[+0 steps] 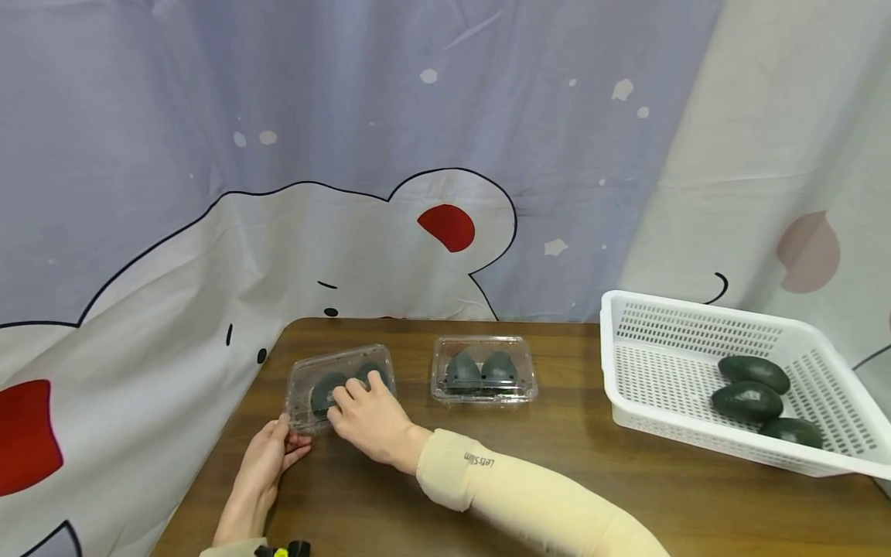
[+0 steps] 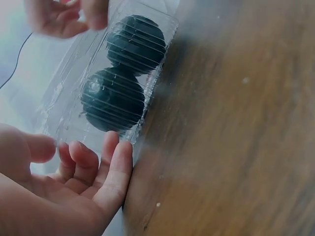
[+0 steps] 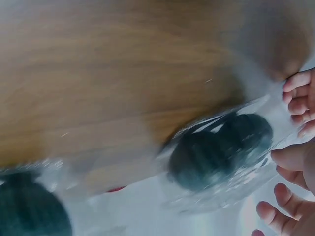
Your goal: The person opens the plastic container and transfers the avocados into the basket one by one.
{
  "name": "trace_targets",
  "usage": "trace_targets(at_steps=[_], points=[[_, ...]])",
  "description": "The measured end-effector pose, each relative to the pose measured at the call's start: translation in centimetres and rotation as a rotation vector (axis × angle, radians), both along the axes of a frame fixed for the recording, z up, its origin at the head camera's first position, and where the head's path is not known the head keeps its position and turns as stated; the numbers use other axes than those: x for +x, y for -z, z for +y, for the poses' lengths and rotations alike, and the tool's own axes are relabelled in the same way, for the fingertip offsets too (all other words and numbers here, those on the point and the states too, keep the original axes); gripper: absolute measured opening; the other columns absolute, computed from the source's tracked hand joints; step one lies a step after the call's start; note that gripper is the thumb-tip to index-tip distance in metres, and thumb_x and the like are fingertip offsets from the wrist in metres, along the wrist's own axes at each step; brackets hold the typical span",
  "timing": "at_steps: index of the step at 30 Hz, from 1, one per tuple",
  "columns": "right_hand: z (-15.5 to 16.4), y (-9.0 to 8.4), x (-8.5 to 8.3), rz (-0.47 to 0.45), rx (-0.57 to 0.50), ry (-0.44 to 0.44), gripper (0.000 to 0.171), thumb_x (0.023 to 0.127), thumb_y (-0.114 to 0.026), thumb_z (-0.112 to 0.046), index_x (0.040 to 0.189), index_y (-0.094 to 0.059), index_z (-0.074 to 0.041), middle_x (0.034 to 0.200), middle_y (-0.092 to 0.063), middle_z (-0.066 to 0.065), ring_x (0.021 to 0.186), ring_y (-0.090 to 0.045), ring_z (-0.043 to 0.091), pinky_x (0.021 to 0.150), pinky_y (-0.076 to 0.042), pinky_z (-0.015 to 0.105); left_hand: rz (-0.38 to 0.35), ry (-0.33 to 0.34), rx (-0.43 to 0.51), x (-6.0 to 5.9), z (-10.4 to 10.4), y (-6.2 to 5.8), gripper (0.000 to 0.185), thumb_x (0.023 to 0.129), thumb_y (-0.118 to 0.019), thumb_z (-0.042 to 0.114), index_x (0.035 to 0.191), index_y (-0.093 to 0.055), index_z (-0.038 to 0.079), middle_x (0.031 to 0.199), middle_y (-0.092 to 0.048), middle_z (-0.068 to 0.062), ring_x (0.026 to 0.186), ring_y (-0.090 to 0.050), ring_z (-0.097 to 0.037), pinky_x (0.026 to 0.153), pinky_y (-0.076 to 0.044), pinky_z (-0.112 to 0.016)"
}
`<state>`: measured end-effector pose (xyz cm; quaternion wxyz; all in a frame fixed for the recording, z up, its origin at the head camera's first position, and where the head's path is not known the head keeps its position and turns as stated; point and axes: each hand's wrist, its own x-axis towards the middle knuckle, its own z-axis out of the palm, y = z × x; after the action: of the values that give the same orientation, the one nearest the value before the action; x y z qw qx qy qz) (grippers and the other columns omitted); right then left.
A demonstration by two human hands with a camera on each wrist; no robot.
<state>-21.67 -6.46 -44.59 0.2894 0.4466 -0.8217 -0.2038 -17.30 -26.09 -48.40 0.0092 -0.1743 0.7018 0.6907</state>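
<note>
A clear plastic clamshell box (image 1: 301, 387) with two dark green avocados (image 2: 113, 101) inside stands tilted at the table's left side. My left hand (image 1: 263, 462) pinches its near left corner between thumb and fingers. Over the same box hovers my right hand (image 1: 372, 422), its fingers loosely bent and apart. In the right wrist view the fingertips (image 3: 268, 211) are beside the box with nothing between them. To the right a second clear box (image 1: 445, 393), its lid down, holds two more avocados (image 1: 499, 371).
A white perforated basket (image 1: 668, 418) stands on the right of the wooden table (image 1: 557, 456), with several dark green avocados (image 1: 748, 401) at its right end. A patterned curtain (image 1: 348, 116) hangs behind the table's back edge and along its left side.
</note>
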Motion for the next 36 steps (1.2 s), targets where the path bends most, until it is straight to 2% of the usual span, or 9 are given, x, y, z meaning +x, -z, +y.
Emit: trace_targets(at_steps=[4, 10, 17, 20, 23, 27, 29, 32, 36], points=[[1.4, -0.1, -0.6, 0.009, -0.008, 0.007, 0.011, 0.096, -0.06, -0.031, 0.105, -0.067, -0.029, 0.11, -0.056, -0.003, 0.095, -0.048, 0.02, 0.082, -0.039, 0.043, -0.008, 0.006, -0.013, -0.1, -0.1, 0.1, 0.036, 0.108, -0.031, 0.029, 0.093, -0.04, -0.003, 0.09, -0.047, -0.011, 0.085, -0.062, -0.013, 0.081, -0.053, -0.03], [3.0, -0.1, -1.4, 0.029, 0.008, 0.014, 0.004, 0.095, -0.063, -0.027, 0.096, -0.066, -0.027, 0.1, -0.054, -0.001, 0.089, -0.046, 0.02, 0.078, -0.038, 0.042, -0.005, 0.003, -0.065, 0.0, -0.2, 0.2, 0.037, 0.107, -0.035, 0.03, 0.096, -0.045, -0.003, 0.111, -0.043, -0.017, 0.096, -0.056, -0.014, 0.081, -0.054, -0.031], [4.0, -0.3, -2.2, 0.026, 0.049, 0.025, 0.007, 0.097, -0.061, -0.027, 0.1, -0.066, -0.03, 0.103, -0.054, -0.004, 0.09, -0.047, 0.018, 0.078, -0.039, 0.04, -0.019, 0.044, -0.047, -0.3, -0.7, 0.0, 0.037, 0.107, -0.037, 0.031, 0.096, -0.049, -0.002, 0.122, -0.04, -0.018, 0.113, -0.049, -0.025, 0.084, -0.053, -0.034], [4.2, -0.2, -2.4, 0.027, 0.054, 0.01, 0.009, 0.098, -0.059, -0.027, 0.101, -0.066, -0.029, 0.105, -0.055, -0.005, 0.091, -0.048, 0.017, 0.077, -0.04, 0.038, -0.041, 0.066, -0.05, -0.6, -1.1, -0.1, 0.034, 0.107, -0.04, 0.029, 0.097, -0.05, -0.002, 0.12, -0.043, -0.018, 0.109, -0.051, -0.025, 0.083, -0.054, -0.035], [4.3, -0.2, -2.5, 0.034, 0.059, -0.002, 0.009, 0.099, -0.057, -0.027, 0.1, -0.066, -0.029, 0.105, -0.054, -0.005, 0.091, -0.049, 0.016, 0.075, -0.041, 0.036, -0.052, 0.066, -0.055, -1.1, -1.6, -0.1, 0.031, 0.105, -0.047, 0.029, 0.11, -0.047, -0.001, 0.119, -0.047, -0.016, 0.101, -0.057, -0.02, 0.081, -0.054, -0.036], [4.1, -0.2, -2.6, 0.042, 0.076, -0.002, 0.011, 0.1, -0.055, -0.026, 0.101, -0.065, -0.029, 0.107, -0.053, -0.006, 0.093, -0.048, 0.015, 0.074, -0.042, 0.036, -0.042, 0.063, -0.06, -1.9, -2.2, 0.1, 0.048, 0.102, -0.054, 0.03, 0.134, -0.036, -0.001, 0.128, -0.043, -0.016, 0.095, -0.061, -0.014, 0.078, -0.055, -0.035], [3.9, -0.2, -2.6, 0.048, 0.088, -0.007, 0.012, 0.1, -0.054, -0.025, 0.102, -0.065, -0.029, 0.108, -0.053, -0.007, 0.095, -0.047, 0.014, 0.073, -0.043, 0.035, -0.034, 0.077, -0.07, -2.2, -2.6, 0.2, 0.054, 0.102, -0.054, 0.03, 0.141, -0.033, -0.001, 0.13, -0.042, -0.016, 0.094, -0.06, -0.013, 0.078, -0.054, -0.033], [3.8, -0.1, -2.7, 0.056, 0.104, -0.017, 0.014, 0.101, -0.052, -0.024, 0.104, -0.064, -0.029, 0.109, -0.052, -0.008, 0.095, -0.047, 0.014, 0.071, -0.044, 0.034, -0.018, 0.108, -0.095, -2.5, -2.9, 0.2, 0.056, 0.103, -0.051, 0.029, 0.145, -0.032, -0.003, 0.126, -0.045, -0.014, 0.093, -0.058, -0.012, 0.077, -0.054, -0.03], [3.9, -0.2, -3.0, 0.055, 0.098, -0.034, 0.015, 0.102, -0.048, -0.023, 0.105, -0.062, -0.027, 0.107, -0.051, -0.007, 0.093, -0.049, 0.013, 0.069, -0.044, 0.032, 0.041, 0.139, -0.118, -2.6, -3.1, 0.2, 0.046, 0.104, -0.048, 0.017, 0.141, -0.036, -0.008, 0.113, -0.052, -0.009, 0.087, -0.057, -0.011, 0.075, -0.053, -0.028]])
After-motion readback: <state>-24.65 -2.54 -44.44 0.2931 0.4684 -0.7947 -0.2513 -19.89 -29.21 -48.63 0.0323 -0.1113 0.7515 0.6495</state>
